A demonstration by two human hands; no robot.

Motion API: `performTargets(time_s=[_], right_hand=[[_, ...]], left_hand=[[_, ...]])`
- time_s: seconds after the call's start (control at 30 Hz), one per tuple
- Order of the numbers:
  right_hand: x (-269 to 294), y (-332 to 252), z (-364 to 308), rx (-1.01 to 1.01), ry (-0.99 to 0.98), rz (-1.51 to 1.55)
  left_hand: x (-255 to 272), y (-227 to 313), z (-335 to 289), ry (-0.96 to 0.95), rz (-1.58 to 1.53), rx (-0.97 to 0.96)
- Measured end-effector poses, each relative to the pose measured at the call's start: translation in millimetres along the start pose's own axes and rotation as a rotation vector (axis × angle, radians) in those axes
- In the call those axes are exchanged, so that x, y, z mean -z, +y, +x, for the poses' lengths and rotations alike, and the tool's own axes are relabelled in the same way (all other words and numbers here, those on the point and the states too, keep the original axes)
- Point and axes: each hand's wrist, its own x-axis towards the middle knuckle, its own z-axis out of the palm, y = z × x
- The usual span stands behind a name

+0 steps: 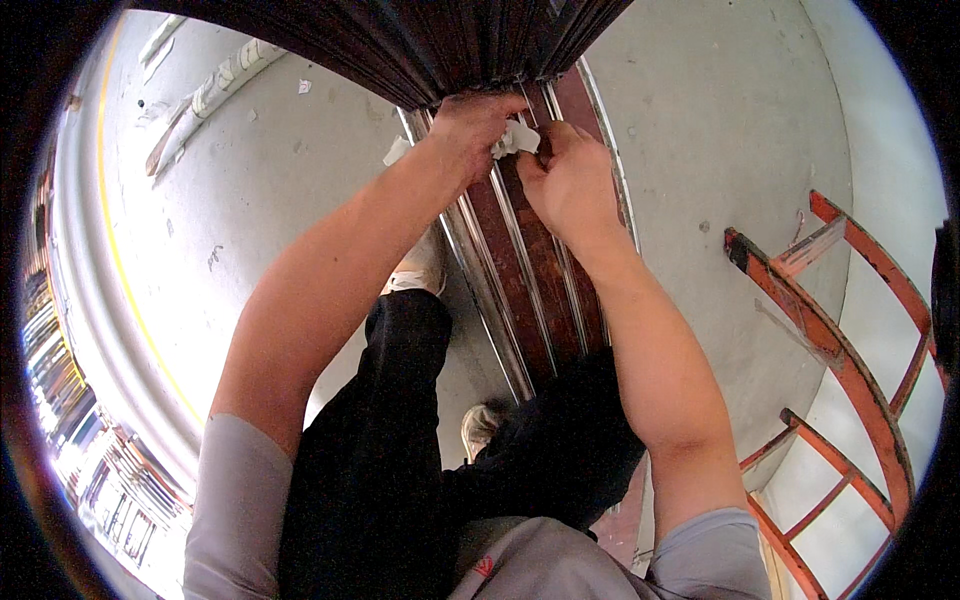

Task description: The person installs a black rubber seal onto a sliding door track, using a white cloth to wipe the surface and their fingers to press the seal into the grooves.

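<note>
A crumpled piece of white paper or tissue lies between my hands, over a long reddish-brown bench with shiny metal strips along it. The thumb and forefinger of my right hand are closed on the paper's right side. My left hand reaches across the bench just left of the paper, one finger stretched to the right above it. Its other fingers and thumb are mostly hidden, so its grip does not show. Right above my hands, dark ribbed lengths come down to the bench, close to my left fingers.
Another white scrap sits by the bench's left edge. On the grey floor at the far left lies a long wrapped bundle. A worn orange ladder-like frame stands at the right by a pale wall. My shoes are beside the bench.
</note>
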Motion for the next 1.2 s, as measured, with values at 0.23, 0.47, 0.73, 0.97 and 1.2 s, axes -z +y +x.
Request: performTargets(time_s=[0.23,0.47,0.73,0.97,1.2], right_hand=[[4.6,-7.6,3.4,0.038,-0.086,-0.277],[-4.2,15.5,7.6,-0.273,-0.061,0.335],[-2.3,23.0,17.6,-1.010,-0.284,1.332],[9.2,0.7,-2.9,0.031,0.013,-0.284],[-9.2,11.9,-4.0,0.082,-0.100,-0.413]], left_hand=[[-0.3,-4.2,5.7,0.017,0.004,0.056],[-4.1,3.2,-17.3,-0.045,0.027,-0.030],[-1.4,-1.8,-3.5,-0.029,0.006,0.038],[-5.2,2.9,-5.2,0.026,0.070,0.017],[-1.2,0.3,-8.8,-0.111,-0.058,-0.013]])
